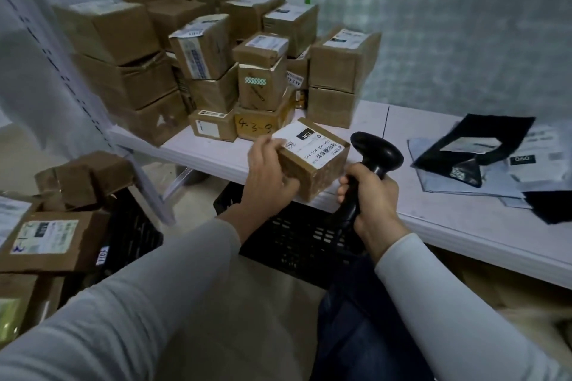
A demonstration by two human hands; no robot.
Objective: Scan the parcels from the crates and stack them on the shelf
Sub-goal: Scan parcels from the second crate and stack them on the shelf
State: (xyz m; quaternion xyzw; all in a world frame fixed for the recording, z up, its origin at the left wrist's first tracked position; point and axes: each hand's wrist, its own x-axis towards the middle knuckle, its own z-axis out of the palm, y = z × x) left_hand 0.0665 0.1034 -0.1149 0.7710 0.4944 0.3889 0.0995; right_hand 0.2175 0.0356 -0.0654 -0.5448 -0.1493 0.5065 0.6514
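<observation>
My left hand (pixel 265 172) grips a small brown cardboard parcel (pixel 312 161) by its left end, holding it over the front edge of the white shelf (pixel 216 151). A white shipping label faces up on the parcel. My right hand (pixel 373 195) holds the handle of a black barcode scanner (pixel 376 153), whose head sits just right of the parcel. Several brown parcels (pixel 213 68) are stacked on the shelf behind. A black plastic crate (pixel 297 238) sits below my hands.
Black and grey mailer bags (pixel 483 155) lie on the shelf at the right. At the left, another black crate (pixel 130 235) holds cardboard parcels (pixel 52 241). A white perforated shelf upright (pixel 77 96) rises at the left. A netted wall stands behind.
</observation>
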